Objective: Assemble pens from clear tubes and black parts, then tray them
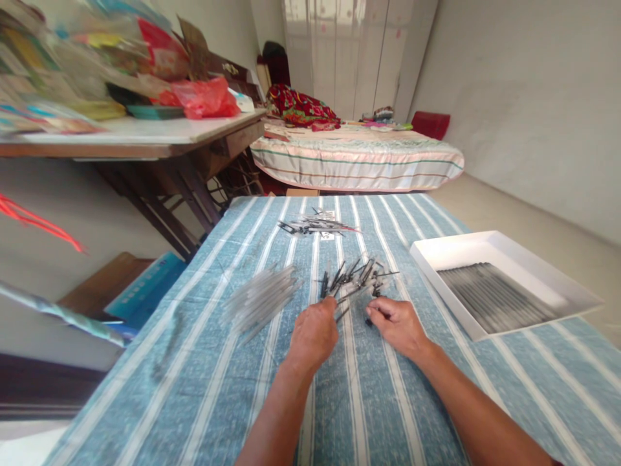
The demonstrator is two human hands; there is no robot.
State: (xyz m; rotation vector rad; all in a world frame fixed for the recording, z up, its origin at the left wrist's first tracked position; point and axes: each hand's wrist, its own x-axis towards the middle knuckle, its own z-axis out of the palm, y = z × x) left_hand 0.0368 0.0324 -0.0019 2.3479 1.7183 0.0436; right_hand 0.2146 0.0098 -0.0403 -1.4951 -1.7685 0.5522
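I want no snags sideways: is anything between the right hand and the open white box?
Nothing loose that I can see. Between the right hand and the white box only striped cloth shows; the box's raised near-side wall is the one barrier before the dark rods inside.

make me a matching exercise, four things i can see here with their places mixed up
1. pale sticks
2. red plastic bag
3. white tray
4. red flowered cloth

A. right of the right hand
B. on the bed
C. left of the left hand
D. on the white-topped desk

Right pairs: 1-C, 2-D, 3-A, 4-B
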